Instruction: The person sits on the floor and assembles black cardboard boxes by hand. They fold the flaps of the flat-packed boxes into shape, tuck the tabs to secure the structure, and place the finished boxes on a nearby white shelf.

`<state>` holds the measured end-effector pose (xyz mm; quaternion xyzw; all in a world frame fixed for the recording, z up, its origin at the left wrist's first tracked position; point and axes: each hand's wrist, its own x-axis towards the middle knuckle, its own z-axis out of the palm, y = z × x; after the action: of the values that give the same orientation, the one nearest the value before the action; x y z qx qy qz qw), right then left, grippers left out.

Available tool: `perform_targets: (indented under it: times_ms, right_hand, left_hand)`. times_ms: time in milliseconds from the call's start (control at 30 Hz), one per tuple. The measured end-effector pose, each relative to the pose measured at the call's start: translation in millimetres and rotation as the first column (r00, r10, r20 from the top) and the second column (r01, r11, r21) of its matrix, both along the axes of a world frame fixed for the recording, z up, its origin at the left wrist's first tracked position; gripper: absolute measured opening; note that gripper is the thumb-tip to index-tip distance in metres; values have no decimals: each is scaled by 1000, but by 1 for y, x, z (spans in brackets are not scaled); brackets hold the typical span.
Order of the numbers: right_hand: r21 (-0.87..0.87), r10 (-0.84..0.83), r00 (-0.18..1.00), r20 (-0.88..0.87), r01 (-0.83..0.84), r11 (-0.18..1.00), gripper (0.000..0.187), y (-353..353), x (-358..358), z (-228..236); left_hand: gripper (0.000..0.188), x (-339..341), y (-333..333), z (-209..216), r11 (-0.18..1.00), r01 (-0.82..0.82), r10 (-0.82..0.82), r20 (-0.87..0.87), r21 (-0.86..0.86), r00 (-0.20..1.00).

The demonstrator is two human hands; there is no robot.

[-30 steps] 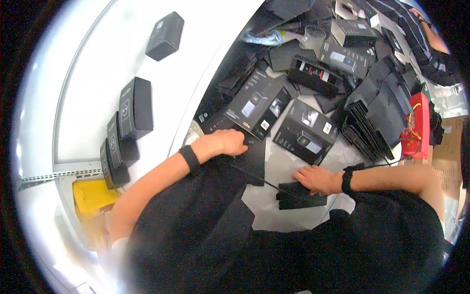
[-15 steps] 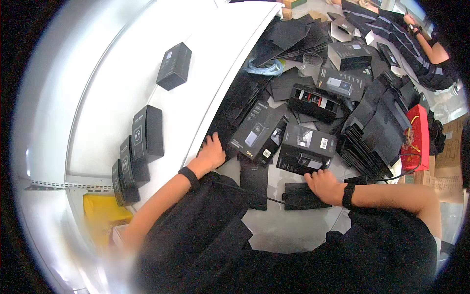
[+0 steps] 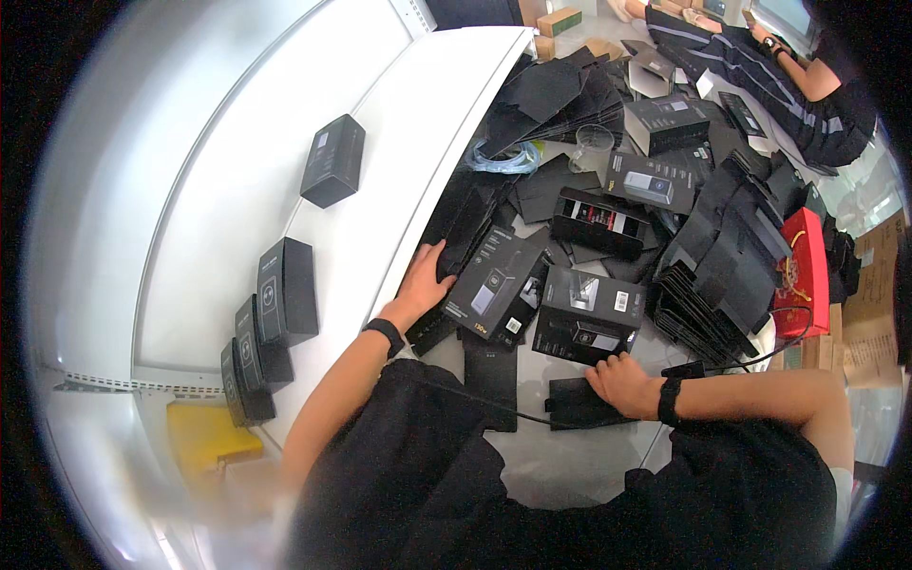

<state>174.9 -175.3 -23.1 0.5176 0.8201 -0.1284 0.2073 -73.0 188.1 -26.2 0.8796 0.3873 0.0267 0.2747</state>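
Observation:
My left hand (image 3: 425, 283) reaches forward beside the white shelf edge, thumb and fingers apart. Its fingertips lie on flattened black cardboard boxes (image 3: 462, 220), and nothing shows in its grasp. Just right of it sits a black printed box (image 3: 494, 285) with a device pictured on top. My right hand (image 3: 624, 387) rests on a flat black cardboard piece (image 3: 568, 407), fingers laid over it and slightly bent. Directly beyond that hand is another black printed box (image 3: 591, 309). An open black box (image 3: 600, 225) with red and white contents stands farther back.
Several black boxes (image 3: 287, 290) stand on the white shelf (image 3: 380, 190) at left. Folded black cardboard (image 3: 712, 256) leans beside a red gift bag (image 3: 801, 271) at right. A thin black cable (image 3: 494, 410) crosses before me. Another person (image 3: 760, 85) sits at far right.
My left hand has moved forward and right onto the flattened cardboard. My right hand stays on its black piece. The whole view has shifted slightly.

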Motion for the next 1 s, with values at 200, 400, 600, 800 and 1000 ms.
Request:
perform_targets:
  times_ms: [200,400,600,800,1000]
  right_hand:
    - [-15,-29,999,-36,29,999,43,0,4,-3]
    - [19,-87,965,-247,95,995,32,2,9,-11]
    - [156,-130,846,-517,242,958,23,33,37,30]
    - [145,-185,794,-579,323,935,18,38,52,34]
    - [170,-176,775,-607,343,924,15,44,55,35]
  left_hand:
    - [74,25,-7,-22,880,157,-131,-88,448,987]
    - [74,30,2,-39,937,21,42,-172,349,984]
    - [72,56,4,-25,934,21,104,-328,356,939]
    - [67,48,14,-34,918,90,42,-321,386,946]
    - [61,48,10,-29,901,34,48,-177,432,983]
